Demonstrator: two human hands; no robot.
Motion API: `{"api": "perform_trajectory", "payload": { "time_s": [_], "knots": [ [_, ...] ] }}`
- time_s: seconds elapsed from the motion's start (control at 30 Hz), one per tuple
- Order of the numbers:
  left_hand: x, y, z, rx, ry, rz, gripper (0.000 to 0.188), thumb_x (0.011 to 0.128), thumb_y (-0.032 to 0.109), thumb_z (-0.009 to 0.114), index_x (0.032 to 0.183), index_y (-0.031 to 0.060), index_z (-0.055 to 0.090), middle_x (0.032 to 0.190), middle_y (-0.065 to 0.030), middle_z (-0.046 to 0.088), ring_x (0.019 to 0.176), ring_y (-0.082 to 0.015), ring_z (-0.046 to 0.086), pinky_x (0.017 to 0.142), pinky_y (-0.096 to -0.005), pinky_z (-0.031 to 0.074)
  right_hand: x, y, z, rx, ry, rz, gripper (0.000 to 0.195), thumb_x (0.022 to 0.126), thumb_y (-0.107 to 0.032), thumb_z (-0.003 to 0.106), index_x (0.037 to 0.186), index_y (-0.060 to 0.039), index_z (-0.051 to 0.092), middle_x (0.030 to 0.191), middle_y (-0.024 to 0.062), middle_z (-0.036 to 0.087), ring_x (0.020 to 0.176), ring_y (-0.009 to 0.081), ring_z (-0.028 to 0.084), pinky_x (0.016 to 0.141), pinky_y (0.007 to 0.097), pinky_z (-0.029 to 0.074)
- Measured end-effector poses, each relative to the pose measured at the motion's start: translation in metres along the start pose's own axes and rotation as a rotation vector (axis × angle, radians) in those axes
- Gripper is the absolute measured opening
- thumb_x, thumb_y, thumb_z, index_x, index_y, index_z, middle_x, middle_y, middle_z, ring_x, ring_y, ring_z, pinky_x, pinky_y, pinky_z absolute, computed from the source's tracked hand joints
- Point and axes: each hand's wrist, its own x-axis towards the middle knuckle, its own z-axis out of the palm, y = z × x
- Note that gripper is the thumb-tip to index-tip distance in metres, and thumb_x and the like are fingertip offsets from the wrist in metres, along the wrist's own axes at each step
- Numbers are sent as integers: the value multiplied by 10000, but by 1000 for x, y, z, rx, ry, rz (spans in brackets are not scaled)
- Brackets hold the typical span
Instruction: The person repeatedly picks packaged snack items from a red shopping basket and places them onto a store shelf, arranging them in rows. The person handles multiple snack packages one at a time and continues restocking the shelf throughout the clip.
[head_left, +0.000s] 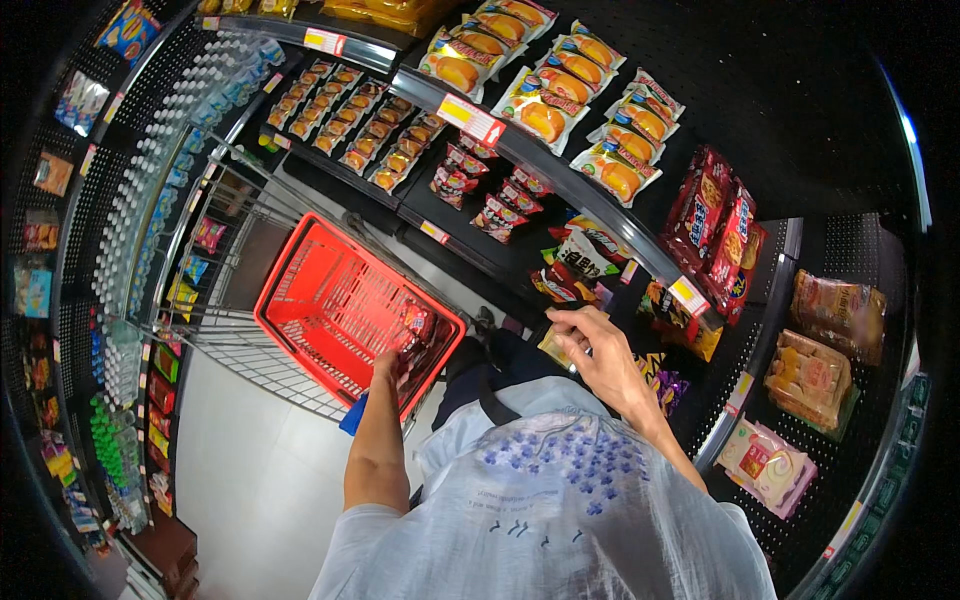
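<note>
A red plastic shopping basket (337, 300) rests tilted on a metal shopping cart (247, 375) at the left. My left hand (386, 367) reaches over the basket's near side, at a dark red snack packet (416, 326) inside it; the fingers are partly hidden, so whether they grip it I cannot tell. My right hand (589, 352) is raised beside the lower shelf, fingers bent and apart, with nothing seen in it. Just behind that hand, a yellow packet (555, 345) shows, partly covered.
Packaged bread (544, 112) lines the upper black shelf, whose edge (517, 150) bears price tags. Small snack packets (502, 214) lie lower. Large red packets (701, 206) and wrapped cakes (810, 382) are at the right. Bottled water (150, 195) fills the shelf beyond the cart.
</note>
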Motion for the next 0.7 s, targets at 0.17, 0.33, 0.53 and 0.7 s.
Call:
{"api": "perform_trajectory", "payload": {
  "time_s": [0.17, 0.33, 0.53, 0.7],
  "knots": [
    [33, -5, -11, 418, 99, 155, 300, 938, 265, 480, 702, 93, 547, 609, -114, 608, 470, -263, 607, 344, -410, 403, -3, 1, -5, 32, 49, 16, 295, 928, -81, 651, 1220, -48, 622, 1024, 110, 632, 785, 225, 646, 684, 333, 543],
    [85, -26, -62, 1173, 257, 907, 421, 896, 363, 525, 644, 34, 598, 634, -191, 632, 590, -346, 638, 521, -483, 477, -5, 5, -14, 30, 123, -23, 280, 924, -97, 655, 1200, -51, 632, 1015, 119, 630, 812, 250, 655, 712, 338, 535],
    [77, -10, -63, 986, 122, 597, 331, 902, 339, 546, 774, 51, 645, 659, -175, 669, 593, -296, 678, 495, -469, 489, -14, 9, -40, 83, 242, -12, 277, 929, -41, 631, 1205, -33, 612, 1001, 128, 624, 869, 254, 670, 726, 343, 545],
    [31, 15, -39, 1088, 147, 529, 383, 960, 379, 547, 818, 37, 642, 513, -86, 613, 416, -221, 599, 368, -375, 453, -33, 22, -69, 116, 493, 65, 250, 945, -69, 630, 1191, -25, 640, 990, 116, 637, 850, 210, 656, 707, 316, 544]
  ]
}}
